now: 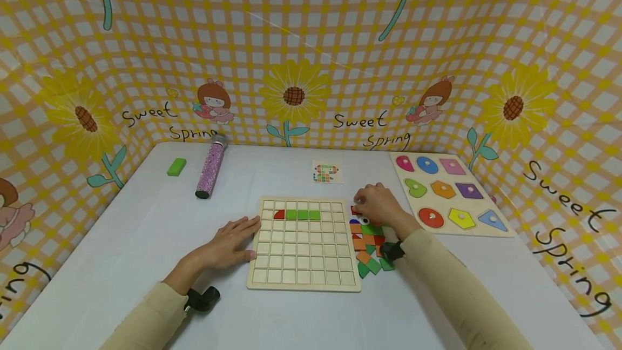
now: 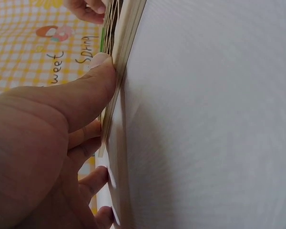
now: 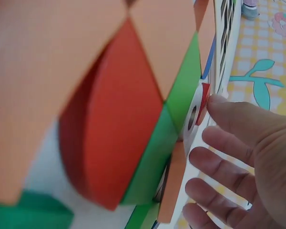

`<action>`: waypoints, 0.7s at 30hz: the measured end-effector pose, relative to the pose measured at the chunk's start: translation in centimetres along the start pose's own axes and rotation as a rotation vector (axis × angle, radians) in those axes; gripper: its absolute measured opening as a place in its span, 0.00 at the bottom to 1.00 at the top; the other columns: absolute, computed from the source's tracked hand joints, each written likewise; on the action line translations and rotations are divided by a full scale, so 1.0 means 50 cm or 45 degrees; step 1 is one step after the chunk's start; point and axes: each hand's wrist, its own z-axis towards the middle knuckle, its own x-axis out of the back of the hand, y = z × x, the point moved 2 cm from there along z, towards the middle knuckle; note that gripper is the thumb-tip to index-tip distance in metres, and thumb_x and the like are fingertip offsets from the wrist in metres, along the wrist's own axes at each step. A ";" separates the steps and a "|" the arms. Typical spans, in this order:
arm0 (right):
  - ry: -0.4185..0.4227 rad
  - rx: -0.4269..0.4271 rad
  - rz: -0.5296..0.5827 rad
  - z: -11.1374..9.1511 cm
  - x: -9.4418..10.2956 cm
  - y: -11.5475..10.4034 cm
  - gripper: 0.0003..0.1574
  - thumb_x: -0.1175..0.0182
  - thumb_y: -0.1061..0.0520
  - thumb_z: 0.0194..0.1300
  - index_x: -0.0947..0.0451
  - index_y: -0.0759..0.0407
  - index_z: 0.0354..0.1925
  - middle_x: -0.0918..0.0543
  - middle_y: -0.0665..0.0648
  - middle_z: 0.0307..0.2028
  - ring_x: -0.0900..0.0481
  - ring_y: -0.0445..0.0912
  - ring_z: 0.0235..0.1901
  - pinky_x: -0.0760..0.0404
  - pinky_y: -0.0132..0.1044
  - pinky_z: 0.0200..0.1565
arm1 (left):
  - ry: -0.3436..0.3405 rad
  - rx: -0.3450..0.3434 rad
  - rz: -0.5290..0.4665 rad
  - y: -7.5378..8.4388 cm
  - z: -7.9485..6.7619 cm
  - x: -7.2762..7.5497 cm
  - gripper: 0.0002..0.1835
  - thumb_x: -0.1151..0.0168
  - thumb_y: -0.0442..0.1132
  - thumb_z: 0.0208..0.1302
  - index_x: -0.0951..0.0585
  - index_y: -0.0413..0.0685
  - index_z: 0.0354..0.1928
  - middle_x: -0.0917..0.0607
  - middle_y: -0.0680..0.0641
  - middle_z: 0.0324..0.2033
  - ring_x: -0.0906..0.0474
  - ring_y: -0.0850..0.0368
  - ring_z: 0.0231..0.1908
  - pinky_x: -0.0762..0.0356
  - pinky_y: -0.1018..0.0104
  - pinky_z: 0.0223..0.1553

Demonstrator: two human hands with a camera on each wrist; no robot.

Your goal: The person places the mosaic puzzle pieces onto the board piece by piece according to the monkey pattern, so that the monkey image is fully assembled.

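Observation:
A wooden grid board [image 1: 297,277] lies in the middle of the table. Its second row holds a red rounded piece [image 1: 279,214] and three green square tiles [image 1: 303,214]. My left hand [image 1: 229,243] rests against the board's left edge, and the left wrist view shows the thumb [image 2: 97,76] on its rim. Over a pile of coloured tiles [image 1: 358,243] right of the board is my right hand [image 1: 381,204]. In the right wrist view its thumb tip meets a red piece [image 3: 203,102] beside a white eye tile [image 3: 192,117]; the other fingers are loosely bent, apart from it.
Behind the board lies a small pattern card [image 1: 328,172]. A shape puzzle board [image 1: 454,193] with knobbed pieces is at the right. On the left are a glittery pink microphone-like cylinder [image 1: 211,169] and a green block [image 1: 177,167]. A patterned cloth [image 1: 301,31] rises behind.

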 end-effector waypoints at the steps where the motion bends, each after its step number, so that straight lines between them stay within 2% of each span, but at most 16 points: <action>1: -0.004 -0.003 0.015 0.000 0.000 0.002 0.16 0.37 0.50 0.60 0.16 0.57 0.43 0.17 0.57 0.39 0.28 0.55 0.43 0.28 0.52 0.49 | -0.002 0.000 0.000 0.000 0.000 0.000 0.39 0.42 0.49 0.65 0.44 0.41 0.71 0.45 0.41 0.73 0.54 0.36 0.72 0.54 0.31 0.65; 10: -0.055 0.091 0.077 -0.007 -0.005 0.013 0.21 0.34 0.48 0.57 0.18 0.57 0.47 0.19 0.56 0.39 0.30 0.50 0.41 0.27 0.47 0.49 | -0.002 0.005 -0.002 0.003 0.001 0.001 0.38 0.42 0.48 0.65 0.44 0.41 0.71 0.45 0.42 0.73 0.54 0.36 0.72 0.54 0.32 0.65; 14: -0.072 0.120 0.075 -0.010 -0.007 0.015 0.21 0.34 0.48 0.57 0.17 0.55 0.48 0.19 0.55 0.39 0.30 0.49 0.41 0.27 0.45 0.48 | -0.006 0.007 0.002 0.001 0.002 -0.001 0.38 0.42 0.49 0.65 0.44 0.41 0.71 0.45 0.42 0.73 0.54 0.36 0.72 0.54 0.32 0.65; 21: -0.060 0.167 0.034 -0.010 -0.006 0.014 0.17 0.34 0.50 0.58 0.16 0.53 0.46 0.21 0.53 0.37 0.33 0.47 0.37 0.29 0.39 0.41 | -0.006 0.021 -0.003 0.004 0.001 0.001 0.38 0.42 0.48 0.65 0.44 0.41 0.72 0.45 0.42 0.73 0.54 0.36 0.72 0.54 0.31 0.65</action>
